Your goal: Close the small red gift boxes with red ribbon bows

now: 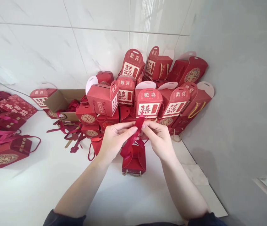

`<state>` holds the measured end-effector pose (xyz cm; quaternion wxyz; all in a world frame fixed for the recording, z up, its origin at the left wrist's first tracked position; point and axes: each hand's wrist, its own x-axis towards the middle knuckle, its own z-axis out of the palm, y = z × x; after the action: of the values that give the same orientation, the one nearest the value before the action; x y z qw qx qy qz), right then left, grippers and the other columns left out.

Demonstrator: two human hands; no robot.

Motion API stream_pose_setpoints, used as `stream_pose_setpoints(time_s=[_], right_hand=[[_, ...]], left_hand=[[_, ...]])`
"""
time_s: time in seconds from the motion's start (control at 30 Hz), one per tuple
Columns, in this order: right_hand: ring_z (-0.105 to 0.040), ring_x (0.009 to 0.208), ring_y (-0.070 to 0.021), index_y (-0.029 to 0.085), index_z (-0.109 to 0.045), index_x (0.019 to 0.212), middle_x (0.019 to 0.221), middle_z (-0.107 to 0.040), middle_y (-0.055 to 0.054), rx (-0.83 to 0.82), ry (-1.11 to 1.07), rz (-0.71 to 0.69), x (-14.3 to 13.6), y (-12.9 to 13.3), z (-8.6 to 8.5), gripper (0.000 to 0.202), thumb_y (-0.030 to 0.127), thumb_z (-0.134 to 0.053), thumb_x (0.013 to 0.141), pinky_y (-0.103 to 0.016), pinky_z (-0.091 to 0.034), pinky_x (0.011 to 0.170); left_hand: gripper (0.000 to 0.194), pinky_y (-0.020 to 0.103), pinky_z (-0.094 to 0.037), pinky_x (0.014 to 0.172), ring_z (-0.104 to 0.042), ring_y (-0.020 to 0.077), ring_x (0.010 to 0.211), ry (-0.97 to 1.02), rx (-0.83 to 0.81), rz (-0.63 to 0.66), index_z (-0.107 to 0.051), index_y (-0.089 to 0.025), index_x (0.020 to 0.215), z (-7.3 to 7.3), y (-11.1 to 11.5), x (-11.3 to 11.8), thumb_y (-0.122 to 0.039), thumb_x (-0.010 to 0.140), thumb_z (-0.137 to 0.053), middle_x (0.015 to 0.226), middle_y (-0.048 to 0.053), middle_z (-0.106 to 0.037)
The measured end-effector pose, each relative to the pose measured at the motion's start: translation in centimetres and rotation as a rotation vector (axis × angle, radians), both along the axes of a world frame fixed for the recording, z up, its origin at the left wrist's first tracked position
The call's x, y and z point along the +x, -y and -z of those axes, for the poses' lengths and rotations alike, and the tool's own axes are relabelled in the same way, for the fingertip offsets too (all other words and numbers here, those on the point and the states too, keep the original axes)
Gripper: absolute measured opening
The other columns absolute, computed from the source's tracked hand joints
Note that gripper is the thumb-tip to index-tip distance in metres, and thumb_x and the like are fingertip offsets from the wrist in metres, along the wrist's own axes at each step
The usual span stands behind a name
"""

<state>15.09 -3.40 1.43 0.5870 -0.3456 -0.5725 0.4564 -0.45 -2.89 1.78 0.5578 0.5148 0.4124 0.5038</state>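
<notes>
Above a small red gift box (134, 163), both my hands meet on a dark red ribbon (130, 142). My left hand (117, 138) is closed, with its thumb and fingers pinching the ribbon near its upper end. My right hand (158, 136) pinches the same ribbon from the other side, thumb and fingertips together. The ribbon's loose tail hangs down over the box. A twisted cord handle lies at the box's front edge. My hands hide part of the box's back.
Stacked red gift boxes (149, 100) stand against the tiled wall. To the left are a brown carton (71, 94) with ribbons in it, loose ribbons (73, 131) on the white surface, and ribbon-tied boxes (6, 150). A grey wall (237, 110) rises on the right.
</notes>
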Motion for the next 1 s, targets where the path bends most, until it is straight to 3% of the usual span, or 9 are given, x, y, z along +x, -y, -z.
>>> stream_pose_setpoints(time_s=[0.3, 0.53, 0.67, 0.73, 0.8, 0.9, 1.0], right_hand=[[-0.053, 0.064, -0.0125, 0.017, -0.067, 0.073, 0.069, -0.061, -0.001, 0.049, 0.108, 0.022, 0.1, 0.3, -0.2, 0.033, 0.044, -0.057, 0.089, -0.024, -0.045, 0.061], [-0.042, 0.055, -0.0097, 0.016, -0.06, 0.062, 0.058, -0.047, 0.002, 0.054, 0.244, 0.144, 0.1, 0.2, -0.2, 0.038, 0.044, -0.06, 0.087, -0.023, -0.036, 0.053], [-0.044, 0.057, -0.0101, 0.016, -0.058, 0.061, 0.059, -0.049, 0.002, 0.092, 0.286, 0.164, 0.4, 0.4, -0.5, 0.038, 0.043, -0.059, 0.088, -0.023, -0.037, 0.054], [-0.047, 0.058, -0.0108, 0.017, -0.06, 0.063, 0.06, -0.052, 0.001, 0.119, 0.294, 0.181, 0.7, 0.7, -0.9, 0.035, 0.042, -0.059, 0.088, -0.023, -0.04, 0.056], [-0.051, 0.061, -0.0115, 0.018, -0.064, 0.067, 0.064, -0.057, 0.0, 0.143, 0.291, 0.201, 1.1, 1.1, -1.2, 0.031, 0.04, -0.059, 0.089, -0.024, -0.043, 0.058], [-0.057, 0.064, -0.0121, 0.019, -0.067, 0.071, 0.073, -0.064, -0.001, 0.185, 0.252, 0.26, 1.8, 1.6, -1.7, 0.028, 0.037, -0.059, 0.09, -0.024, -0.045, 0.06], [-0.055, 0.062, -0.0114, 0.019, -0.065, 0.066, 0.07, -0.063, 0.0, 0.246, 0.217, 0.355, 2.3, 1.9, -1.9, 0.029, 0.036, -0.06, 0.089, -0.024, -0.043, 0.059]], left_hand=[[0.036, 0.03, -0.06, 0.069, -0.072, 0.0199, 0.072, -0.085, 0.062, -0.045, -0.074, -0.019, 0.104, -0.3, 0.1, -0.1, -0.038, 0.074, -0.077, 0.073, 0.003, -0.076], [0.034, 0.028, -0.058, 0.07, -0.07, 0.0164, 0.07, -0.176, 0.156, -0.017, -0.071, -0.02, 0.107, -0.4, 0.4, 0.0, -0.036, 0.078, -0.073, 0.076, 0.002, -0.074], [0.025, 0.025, -0.053, 0.063, -0.064, 0.0133, 0.068, -0.326, 0.31, 0.011, -0.069, -0.02, 0.1, -0.5, 0.0, -0.4, -0.036, 0.081, -0.069, 0.079, 0.002, -0.067], [0.022, 0.025, -0.052, 0.068, -0.062, 0.014, 0.077, -0.422, 0.418, 0.096, -0.068, -0.019, 0.094, -0.3, -0.6, -0.8, -0.035, 0.079, -0.07, 0.092, 0.004, -0.065], [0.022, 0.029, -0.051, 0.08, -0.063, 0.0171, 0.089, -0.434, 0.462, 0.294, -0.067, -0.018, 0.093, 0.5, -1.3, -1.3, -0.033, 0.078, -0.071, 0.103, 0.006, -0.063], [0.025, 0.034, -0.049, 0.089, -0.063, 0.021, 0.097, -0.402, 0.358, 0.621, -0.066, -0.016, 0.097, 2.7, -2.3, -1.9, -0.032, 0.078, -0.072, 0.103, 0.008, -0.067], [0.031, 0.036, -0.048, 0.089, -0.063, 0.0228, 0.097, -0.414, 0.243, 0.72, -0.065, -0.015, 0.097, 5.2, -2.5, -2.3, -0.033, 0.073, -0.076, 0.1, 0.008, -0.068]])
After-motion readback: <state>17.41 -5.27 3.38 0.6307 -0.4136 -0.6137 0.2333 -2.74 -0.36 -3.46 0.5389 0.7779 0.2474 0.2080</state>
